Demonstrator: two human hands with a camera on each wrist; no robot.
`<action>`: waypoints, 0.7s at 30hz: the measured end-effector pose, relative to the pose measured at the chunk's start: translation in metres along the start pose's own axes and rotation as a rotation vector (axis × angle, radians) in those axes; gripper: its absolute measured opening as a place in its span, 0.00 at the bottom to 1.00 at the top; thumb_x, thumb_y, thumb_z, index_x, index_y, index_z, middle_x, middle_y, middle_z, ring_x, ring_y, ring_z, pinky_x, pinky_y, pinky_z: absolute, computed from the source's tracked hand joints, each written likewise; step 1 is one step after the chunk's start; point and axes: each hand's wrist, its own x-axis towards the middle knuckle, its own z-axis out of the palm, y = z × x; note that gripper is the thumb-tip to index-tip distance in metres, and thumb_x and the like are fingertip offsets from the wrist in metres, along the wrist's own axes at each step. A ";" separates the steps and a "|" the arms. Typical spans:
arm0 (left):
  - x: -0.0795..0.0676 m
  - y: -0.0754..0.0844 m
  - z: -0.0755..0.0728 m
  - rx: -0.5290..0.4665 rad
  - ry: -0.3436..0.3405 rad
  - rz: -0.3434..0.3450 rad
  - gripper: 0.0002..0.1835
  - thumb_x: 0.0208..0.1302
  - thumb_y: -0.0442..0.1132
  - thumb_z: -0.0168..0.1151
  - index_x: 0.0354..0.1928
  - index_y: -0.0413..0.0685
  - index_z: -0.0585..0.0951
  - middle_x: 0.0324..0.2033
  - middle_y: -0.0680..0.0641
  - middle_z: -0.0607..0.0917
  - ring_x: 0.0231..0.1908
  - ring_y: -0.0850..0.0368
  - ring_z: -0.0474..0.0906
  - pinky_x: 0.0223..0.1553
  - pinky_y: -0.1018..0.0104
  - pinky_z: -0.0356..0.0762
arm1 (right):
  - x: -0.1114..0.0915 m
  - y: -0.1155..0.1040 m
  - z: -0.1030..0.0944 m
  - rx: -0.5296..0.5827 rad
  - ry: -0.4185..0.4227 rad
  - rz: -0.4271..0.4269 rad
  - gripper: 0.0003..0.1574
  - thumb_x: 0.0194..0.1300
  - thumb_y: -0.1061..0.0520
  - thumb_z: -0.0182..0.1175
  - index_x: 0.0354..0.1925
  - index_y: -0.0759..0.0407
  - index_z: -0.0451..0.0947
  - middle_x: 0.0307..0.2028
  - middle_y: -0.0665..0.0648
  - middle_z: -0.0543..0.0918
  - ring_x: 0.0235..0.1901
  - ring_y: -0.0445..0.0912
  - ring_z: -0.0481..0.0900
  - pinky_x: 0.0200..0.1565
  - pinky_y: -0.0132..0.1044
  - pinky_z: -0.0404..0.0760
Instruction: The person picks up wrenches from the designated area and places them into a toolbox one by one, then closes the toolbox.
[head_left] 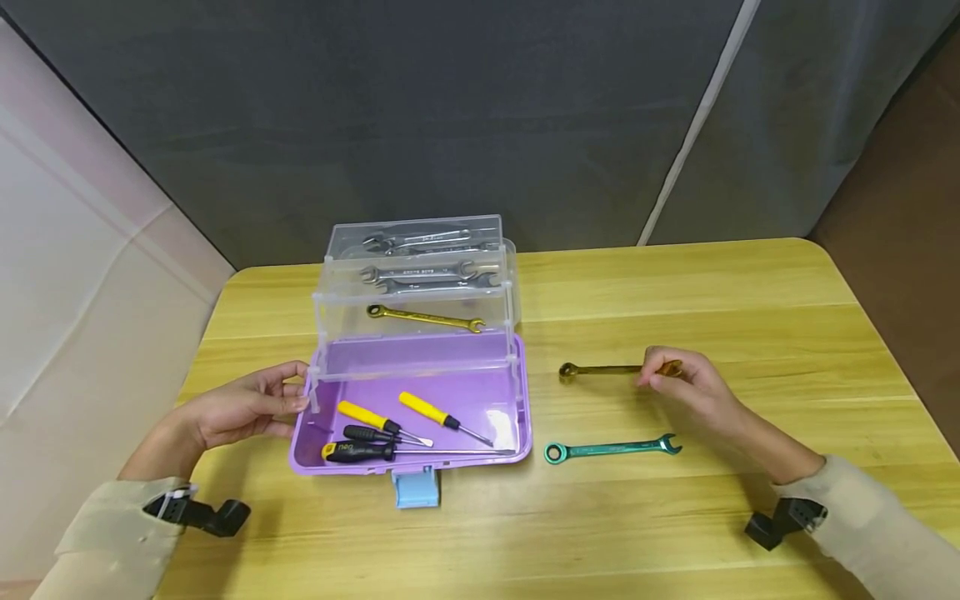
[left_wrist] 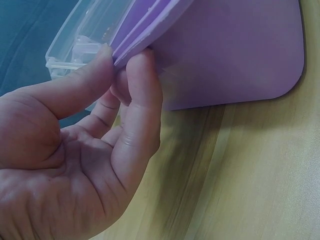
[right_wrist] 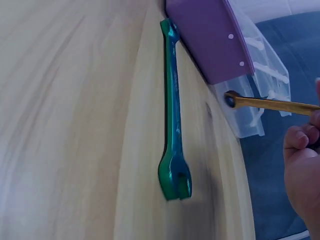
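Observation:
My left hand (head_left: 243, 406) pinches the left rim of a purple toolbox (head_left: 420, 354) between thumb and fingers; the left wrist view shows the thumb on the rim (left_wrist: 131, 52). To the box's right, my right hand (head_left: 690, 382) grips the open end of a gold combination wrench (head_left: 603, 370), its ring end pointing left, above the table. A green combination wrench (head_left: 611, 448) lies on the table nearer the front. Inside the box are yellow screwdrivers (head_left: 365, 415) and black-handled screwdrivers (head_left: 352, 451). Another gold wrench (head_left: 427, 317) lies in a clear tray.
Clear tiered trays (head_left: 325, 321) stand unfolded behind the box, with several silver wrenches (head_left: 420, 272) in the upper ones. A light blue latch (head_left: 416, 487) hangs at the box's front. A dark curtain (head_left: 420, 125) rises behind the wooden table (head_left: 750, 533).

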 end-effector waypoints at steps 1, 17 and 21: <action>0.000 0.000 0.000 0.001 0.000 0.001 0.18 0.79 0.24 0.40 0.60 0.50 0.70 0.55 0.45 0.84 0.56 0.49 0.82 0.59 0.52 0.80 | 0.002 0.000 0.000 0.034 -0.006 -0.017 0.24 0.71 0.77 0.42 0.40 0.59 0.80 0.28 0.54 0.74 0.25 0.51 0.63 0.27 0.39 0.67; 0.000 0.001 -0.001 -0.005 -0.003 0.000 0.17 0.79 0.24 0.40 0.60 0.49 0.69 0.55 0.45 0.84 0.56 0.49 0.82 0.58 0.52 0.81 | 0.015 -0.010 0.007 0.271 -0.001 0.178 0.27 0.78 0.72 0.36 0.64 0.69 0.74 0.35 0.53 0.76 0.30 0.45 0.66 0.28 0.35 0.65; 0.000 0.002 -0.001 0.000 -0.001 -0.001 0.17 0.79 0.24 0.40 0.60 0.49 0.69 0.55 0.45 0.84 0.56 0.48 0.82 0.59 0.52 0.80 | 0.022 -0.010 0.010 0.306 -0.014 0.173 0.27 0.78 0.72 0.35 0.65 0.70 0.73 0.33 0.54 0.73 0.28 0.49 0.61 0.31 0.43 0.56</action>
